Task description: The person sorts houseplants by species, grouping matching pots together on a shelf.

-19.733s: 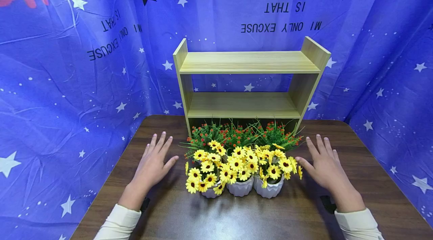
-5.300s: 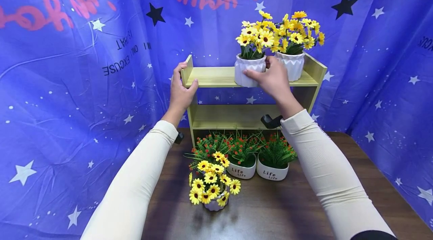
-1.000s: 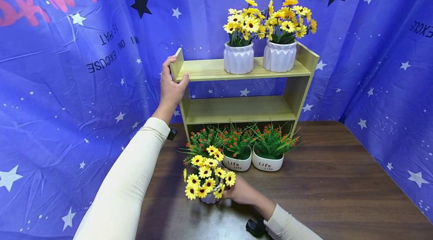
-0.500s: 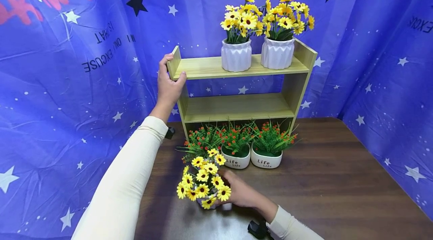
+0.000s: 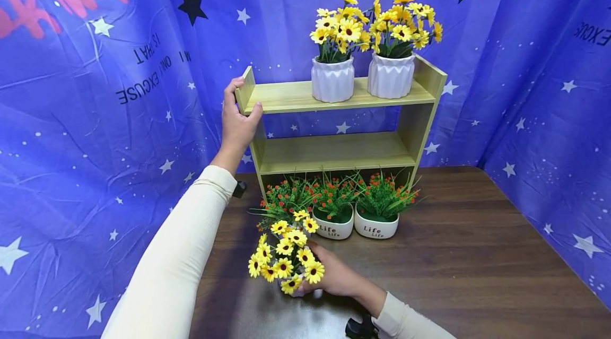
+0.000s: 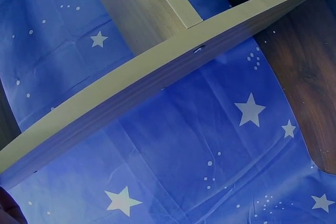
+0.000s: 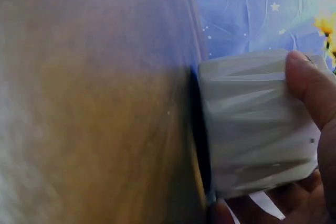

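Observation:
My left hand (image 5: 238,121) grips the upper left end of the wooden shelf (image 5: 281,96), thumb on the top board's front edge. The left wrist view shows the shelf's side panel (image 6: 131,74) and a bit of finger at the lower left corner. Low at the front, my right hand (image 5: 336,274) holds a potted yellow daisy plant (image 5: 284,267). Its ribbed white pot (image 7: 257,124) shows in the right wrist view, thumb across the side near the rim and fingers underneath. A dark strip of shadow lies between pot base and table. Flower heads hide most of this pot in the head view.
Two similar daisy pots, the left one (image 5: 333,80) and the right one (image 5: 391,76), stand on the top board. The middle board (image 5: 334,152) is below. White "Life" planters (image 5: 377,226) with red-flowered greenery line the shelf's foot. A starry blue curtain (image 5: 119,169) surrounds the brown table (image 5: 477,254).
Both hands lay open beside the pots at first. Two daisy pots have since moved onto the top board. The right hand has taken hold of the third pot, which has shifted slightly left and tilted.

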Available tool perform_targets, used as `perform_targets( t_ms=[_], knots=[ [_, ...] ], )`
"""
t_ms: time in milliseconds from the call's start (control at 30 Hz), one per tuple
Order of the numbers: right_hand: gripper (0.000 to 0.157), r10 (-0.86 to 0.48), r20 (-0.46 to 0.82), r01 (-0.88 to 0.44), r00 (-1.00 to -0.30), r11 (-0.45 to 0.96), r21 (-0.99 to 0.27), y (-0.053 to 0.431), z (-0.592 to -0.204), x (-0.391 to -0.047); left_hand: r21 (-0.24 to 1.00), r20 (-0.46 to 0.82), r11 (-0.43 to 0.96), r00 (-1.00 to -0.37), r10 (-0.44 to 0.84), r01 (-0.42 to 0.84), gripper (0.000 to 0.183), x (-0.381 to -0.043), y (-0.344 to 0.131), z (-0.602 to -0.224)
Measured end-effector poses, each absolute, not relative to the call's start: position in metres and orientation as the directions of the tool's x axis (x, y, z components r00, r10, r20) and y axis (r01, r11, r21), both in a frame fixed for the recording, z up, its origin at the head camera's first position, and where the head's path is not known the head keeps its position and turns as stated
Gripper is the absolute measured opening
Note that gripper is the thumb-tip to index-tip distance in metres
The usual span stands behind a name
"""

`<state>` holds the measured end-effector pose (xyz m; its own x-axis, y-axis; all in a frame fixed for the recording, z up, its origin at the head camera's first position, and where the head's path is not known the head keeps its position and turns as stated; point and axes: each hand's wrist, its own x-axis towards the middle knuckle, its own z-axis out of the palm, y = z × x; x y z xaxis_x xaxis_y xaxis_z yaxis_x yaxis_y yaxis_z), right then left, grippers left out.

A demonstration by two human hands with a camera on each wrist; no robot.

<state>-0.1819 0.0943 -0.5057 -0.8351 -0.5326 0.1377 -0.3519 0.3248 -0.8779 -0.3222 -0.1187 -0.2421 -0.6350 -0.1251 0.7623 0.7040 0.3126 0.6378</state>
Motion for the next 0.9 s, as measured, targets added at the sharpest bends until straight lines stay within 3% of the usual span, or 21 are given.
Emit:
perform_targets(
  t_ms=[133, 333, 567, 900],
  knots=[
    [0.105, -0.431, 0.13, -0.308, -0.893, 0.373, -0.876, 0.094, -0.501, -0.178, 0.65, 0.751, 0.311, -0.649, -0.122, 0.693, 0.051, -0.322, -0.119, -0.239],
    [0.098, -0.258, 0.239, -0.336, -0.936, 0.451, -0.827, 0.09, -0.491, -0.171, 0.62, 0.778, 0.311, -0.617, -0.123, 0.72, 0.049, -0.321, -0.119, -0.237],
    [0.091, -0.089, 0.339, -0.332, -0.937, 0.536, -0.776, 0.092, -0.465, -0.164, 0.619, 0.779, 0.316, -0.613, -0.13, 0.719, 0.049, -0.324, -0.12, -0.24],
    [0.095, 0.033, 0.354, -0.278, -0.935, 0.552, -0.786, 0.106, -0.413, -0.174, 0.617, 0.776, 0.365, -0.617, -0.131, 0.697, 0.054, -0.362, -0.132, -0.261]
  ],
)
